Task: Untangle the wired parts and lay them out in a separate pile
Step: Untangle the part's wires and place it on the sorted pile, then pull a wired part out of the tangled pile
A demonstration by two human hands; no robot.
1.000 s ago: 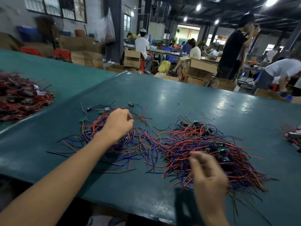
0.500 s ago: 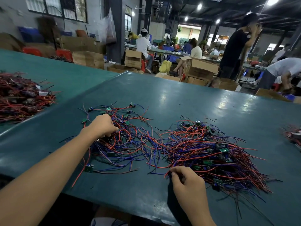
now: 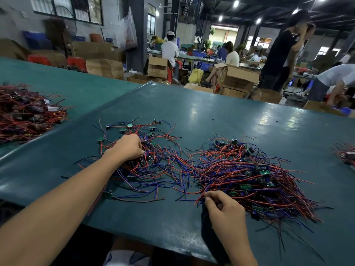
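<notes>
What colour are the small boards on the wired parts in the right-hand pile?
Green, on the small boards in the tangled pile, clearest in the head view.

1. The left hand [image 3: 127, 147] rests on the thinner spread of wired parts [image 3: 146, 156], which lies on the table [image 3: 211, 116].
2. The right hand [image 3: 223, 210] sits at the near edge of the denser heap of wired parts [image 3: 255, 177], its fingertips [image 3: 206, 197] touching the wires.
3. Between the two hands, strands from both groups overlap.
4. Far left of the left hand, a separate pile [image 3: 25, 114] lies on the adjoining table [image 3: 80, 89].
5. Far right of the right hand, a small cluster [image 3: 345, 154] sits at the frame's edge.
6. Beyond both hands, cardboard boxes [image 3: 238, 77] stand behind the table.
</notes>
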